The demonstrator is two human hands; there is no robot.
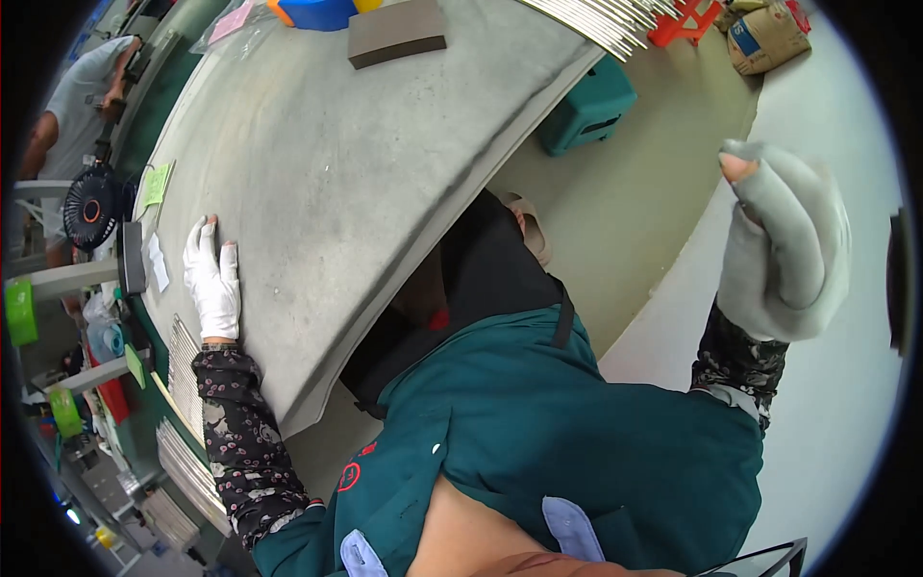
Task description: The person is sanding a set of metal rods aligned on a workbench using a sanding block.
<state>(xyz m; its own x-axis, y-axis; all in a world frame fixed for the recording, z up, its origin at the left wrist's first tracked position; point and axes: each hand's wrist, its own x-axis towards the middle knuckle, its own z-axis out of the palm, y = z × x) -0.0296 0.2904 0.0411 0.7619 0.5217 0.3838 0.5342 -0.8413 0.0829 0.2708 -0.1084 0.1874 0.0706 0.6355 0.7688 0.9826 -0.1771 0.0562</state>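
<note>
My left hand (213, 279), in a white glove with bare fingertips, lies flat on the grey cloth-like cover of the table (317, 192). Its fingers are stretched out and hold nothing. Nearby are a strip of white paper (158, 262) and a yellow-green note (157, 183). My right hand (788, 250), gloved the same way, is raised at the far right in front of the white wall, away from the table. Its fingers are curled in, with one bare fingertip showing. Nothing sticks out of it, and its palm is hidden.
A dark brown block (397, 34), a blue bin (317, 12) and thin metal rods (611, 21) sit at the table's far side. More rods (187, 462) lie at left, below a small black fan (93, 207). A green stool (588, 106) stands on the floor. Another person (77, 115) is beyond.
</note>
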